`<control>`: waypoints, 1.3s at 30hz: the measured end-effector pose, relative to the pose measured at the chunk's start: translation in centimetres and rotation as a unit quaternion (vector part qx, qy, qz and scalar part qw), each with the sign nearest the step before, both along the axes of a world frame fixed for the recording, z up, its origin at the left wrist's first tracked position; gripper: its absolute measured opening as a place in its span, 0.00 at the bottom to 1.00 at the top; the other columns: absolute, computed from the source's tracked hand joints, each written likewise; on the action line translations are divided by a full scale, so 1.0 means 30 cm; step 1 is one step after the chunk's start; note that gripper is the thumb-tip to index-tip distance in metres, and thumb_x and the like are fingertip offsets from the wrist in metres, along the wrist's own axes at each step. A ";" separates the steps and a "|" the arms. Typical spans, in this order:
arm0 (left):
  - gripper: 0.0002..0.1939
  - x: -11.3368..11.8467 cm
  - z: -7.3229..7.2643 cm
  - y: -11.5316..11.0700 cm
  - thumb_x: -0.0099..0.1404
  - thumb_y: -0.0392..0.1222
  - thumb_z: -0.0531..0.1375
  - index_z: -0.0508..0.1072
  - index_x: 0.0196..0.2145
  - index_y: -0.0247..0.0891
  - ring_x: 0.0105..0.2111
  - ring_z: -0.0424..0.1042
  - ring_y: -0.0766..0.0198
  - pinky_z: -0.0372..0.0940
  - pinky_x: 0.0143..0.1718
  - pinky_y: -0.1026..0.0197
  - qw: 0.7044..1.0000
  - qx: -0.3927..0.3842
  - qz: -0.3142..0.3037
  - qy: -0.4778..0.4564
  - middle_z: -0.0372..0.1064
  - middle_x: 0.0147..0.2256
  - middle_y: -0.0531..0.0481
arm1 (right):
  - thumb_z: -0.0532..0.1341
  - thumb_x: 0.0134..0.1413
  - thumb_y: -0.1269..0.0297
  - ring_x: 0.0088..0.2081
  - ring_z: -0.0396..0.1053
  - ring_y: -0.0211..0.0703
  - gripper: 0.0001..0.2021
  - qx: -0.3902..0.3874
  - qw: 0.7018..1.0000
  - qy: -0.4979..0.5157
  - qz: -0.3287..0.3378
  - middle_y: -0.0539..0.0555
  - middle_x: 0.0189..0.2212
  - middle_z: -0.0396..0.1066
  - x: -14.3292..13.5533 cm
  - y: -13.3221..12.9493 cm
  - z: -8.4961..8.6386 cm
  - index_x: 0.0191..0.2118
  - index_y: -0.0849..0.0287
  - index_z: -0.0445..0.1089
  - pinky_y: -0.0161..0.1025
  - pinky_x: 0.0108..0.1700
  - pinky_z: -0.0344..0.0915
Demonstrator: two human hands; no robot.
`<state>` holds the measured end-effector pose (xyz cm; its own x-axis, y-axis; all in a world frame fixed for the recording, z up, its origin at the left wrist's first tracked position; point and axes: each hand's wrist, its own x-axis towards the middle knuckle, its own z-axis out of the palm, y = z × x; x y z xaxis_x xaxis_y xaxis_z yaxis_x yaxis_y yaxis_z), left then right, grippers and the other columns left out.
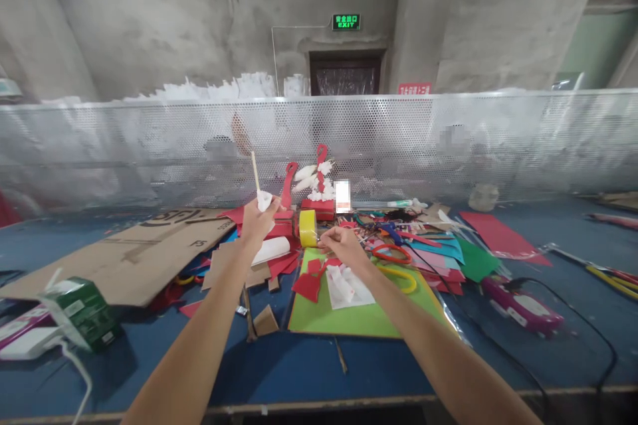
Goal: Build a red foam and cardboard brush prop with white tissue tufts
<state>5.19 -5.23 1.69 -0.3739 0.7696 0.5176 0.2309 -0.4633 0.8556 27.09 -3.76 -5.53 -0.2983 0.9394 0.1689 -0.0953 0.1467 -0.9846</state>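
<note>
My left hand [260, 218] is closed around a thin pale wooden stick [256, 172], which points up. A crumpled white piece of paper [264, 199] wraps the stick's lower part at my fingers. Just right of it, a roll of yellow tape [308, 229] stands on its edge. My right hand [343, 246] pinches at the roll's right side, on what looks like the tape's edge; the exact grip is small and blurred. Below lie a green sheet [339, 320], red paper scraps [308, 284] and white paper [345, 287]. A white paper roll [272, 250] lies near my left wrist.
Flat cardboard [134, 252] covers the left, behind a green box [84, 312]. Yellow-handled scissors [406, 281], orange-handled scissors [391, 254] and coloured sheets lie right. Farther right are a purple device [521, 305] with a black cable and a glass jar [483, 198]. A perforated metal screen [409, 153] stands behind.
</note>
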 end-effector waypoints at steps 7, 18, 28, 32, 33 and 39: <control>0.17 0.056 0.078 -0.079 0.58 0.53 0.64 0.74 0.37 0.35 0.19 0.62 0.69 0.54 0.20 0.66 0.996 -0.027 -0.016 0.089 0.73 0.27 0.50 | 0.65 0.54 0.66 0.26 0.74 0.40 0.10 0.049 0.995 -0.085 0.011 0.50 0.26 0.76 0.054 0.010 0.020 0.36 0.56 0.63 0.31 0.22 0.68; 0.16 0.172 -0.012 -0.065 0.58 0.52 0.66 0.74 0.32 0.34 0.28 0.71 0.63 0.64 0.33 0.62 0.935 -0.101 -0.271 0.207 0.73 0.27 0.50 | 0.68 0.51 0.49 0.43 0.76 0.47 0.25 0.077 0.994 0.018 0.079 0.59 0.43 0.76 0.048 -0.046 0.103 0.51 0.58 0.70 0.43 0.45 0.73; 0.20 0.154 -0.018 -0.071 0.61 0.57 0.64 0.78 0.37 0.34 0.32 0.75 0.60 0.66 0.29 0.63 0.936 -0.177 -0.258 0.160 0.77 0.33 0.45 | 0.67 0.51 0.50 0.24 0.68 0.37 0.16 0.149 0.984 -0.064 0.074 0.51 0.23 0.72 0.080 -0.005 0.090 0.30 0.60 0.71 0.35 0.27 0.66; 0.22 0.148 -0.019 -0.074 0.63 0.59 0.62 0.78 0.43 0.37 0.40 0.77 0.56 0.66 0.27 0.65 0.935 -0.208 -0.263 0.114 0.77 0.42 0.41 | 0.66 0.51 0.51 0.29 0.72 0.41 0.15 0.177 0.979 -0.067 0.071 0.52 0.27 0.73 0.088 -0.003 0.107 0.31 0.59 0.70 0.36 0.32 0.70; 0.23 0.148 -0.018 -0.073 0.63 0.59 0.62 0.78 0.44 0.37 0.43 0.77 0.55 0.67 0.28 0.65 0.935 -0.208 -0.268 0.102 0.76 0.45 0.41 | 0.65 0.52 0.52 0.31 0.73 0.42 0.14 0.180 0.978 -0.074 0.073 0.52 0.28 0.73 0.091 -0.004 0.111 0.32 0.59 0.70 0.37 0.32 0.71; 0.25 0.122 -0.006 -0.068 0.64 0.57 0.63 0.72 0.53 0.40 0.43 0.77 0.55 0.69 0.33 0.62 0.927 -0.223 -0.301 0.006 0.76 0.47 0.40 | 0.61 0.56 0.59 0.33 0.73 0.44 0.09 0.230 0.963 -0.139 0.021 0.53 0.30 0.75 0.133 -0.006 0.142 0.33 0.58 0.72 0.39 0.34 0.71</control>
